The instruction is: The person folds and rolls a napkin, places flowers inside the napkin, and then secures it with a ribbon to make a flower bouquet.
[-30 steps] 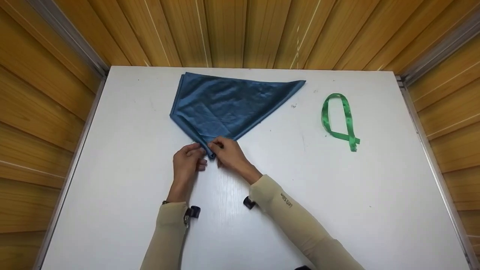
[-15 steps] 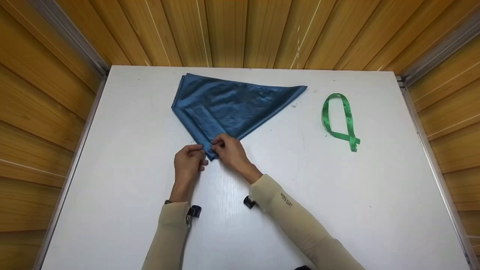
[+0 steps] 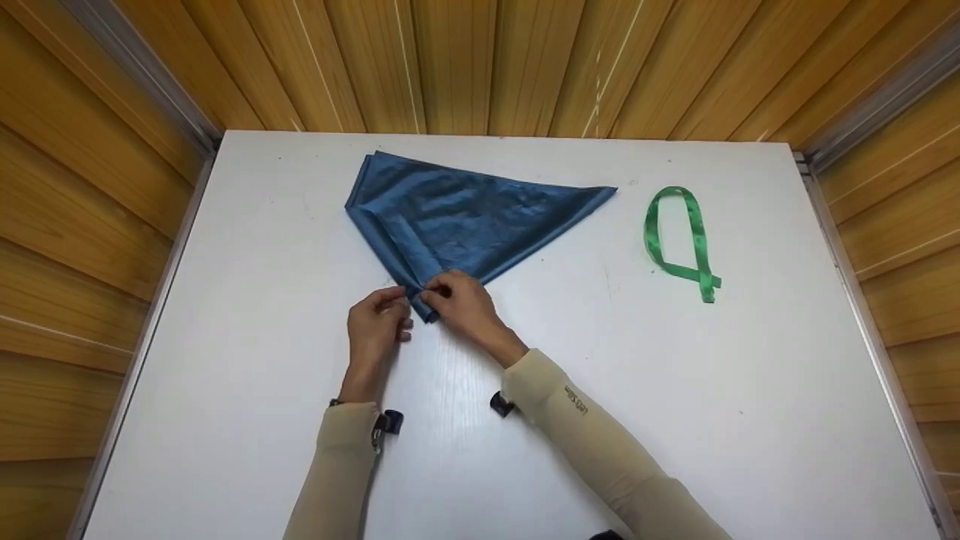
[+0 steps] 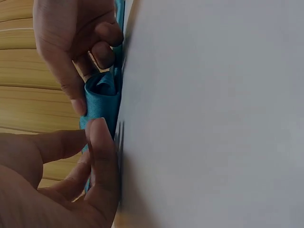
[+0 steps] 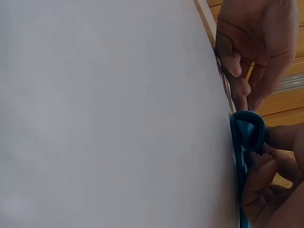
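A shiny blue cloth point(image 3: 480, 217) lies on the white table, folded to a broad pointed shape with its lower left edge rolled. My right hand point(image 3: 465, 304) pinches the roll near its front end between thumb and fingers. From the left side, my left hand point(image 3: 373, 326) pinches the same roll with thumb and fingertips. In the left wrist view the end of the rolled cloth point(image 4: 100, 102) shows as a coil between the two hands. The right wrist view also shows the coiled cloth point(image 5: 248, 130), with the right fingers at its side.
A green ribbon point(image 3: 651, 236) lies in a loop to the right of the cloth, its ends crossed. The white table point(image 3: 675, 420) is bordered by wood-patterned wall panels point(image 3: 450, 67) at the back and sides.
The left edge has been rolled further in, and the cloth's far right tip has shifted down toward me. Both hands stay near the front corner; the ribbon has not moved.
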### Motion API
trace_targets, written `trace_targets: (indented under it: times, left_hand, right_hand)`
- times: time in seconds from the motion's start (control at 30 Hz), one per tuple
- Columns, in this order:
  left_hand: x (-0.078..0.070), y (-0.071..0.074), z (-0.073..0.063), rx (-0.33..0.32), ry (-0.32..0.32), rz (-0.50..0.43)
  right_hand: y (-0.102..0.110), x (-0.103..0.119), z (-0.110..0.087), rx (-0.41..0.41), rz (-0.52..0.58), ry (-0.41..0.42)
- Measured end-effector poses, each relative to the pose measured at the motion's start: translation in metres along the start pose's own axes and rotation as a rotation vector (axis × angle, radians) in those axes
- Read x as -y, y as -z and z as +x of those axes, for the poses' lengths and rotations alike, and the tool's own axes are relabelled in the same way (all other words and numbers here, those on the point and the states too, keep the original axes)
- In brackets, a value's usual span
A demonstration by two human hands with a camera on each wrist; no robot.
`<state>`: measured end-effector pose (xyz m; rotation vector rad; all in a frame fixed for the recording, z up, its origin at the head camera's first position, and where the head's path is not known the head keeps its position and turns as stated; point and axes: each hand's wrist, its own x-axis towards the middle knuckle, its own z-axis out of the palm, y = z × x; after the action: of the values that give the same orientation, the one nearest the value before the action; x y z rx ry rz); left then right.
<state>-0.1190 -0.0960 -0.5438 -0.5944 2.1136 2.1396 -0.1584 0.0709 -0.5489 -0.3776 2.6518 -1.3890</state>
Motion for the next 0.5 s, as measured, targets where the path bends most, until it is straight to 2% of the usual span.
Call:
trace_targets:
  times: [0.1, 0.23, 0.4, 0.5]
  left_hand:
    - [0.0001, -0.0016, 0.0006, 0.000, -0.002, 0.040]
    - [0.0013, -0.0033, 0.0023, 0.008, 0.021, -0.028]
    - [0.0028, -0.0055, 0.0024, 0.004, 0.023, -0.108]
    - [0.0022, -0.0061, 0.0008, 0.027, 0.007, -0.068]
  right_hand:
    - [0.0011, 0.0002, 0.0003, -0.026, -0.029, -0.016]
    - [0.0014, 0.0002, 0.0002, -0.047, -0.026, -0.025]
    - [0.0029, -0.0004, -0.0026, 0.035, 0.108, -0.046]
    - [0.0057, -0.0003, -0.0039, 0.042, 0.110, -0.036]
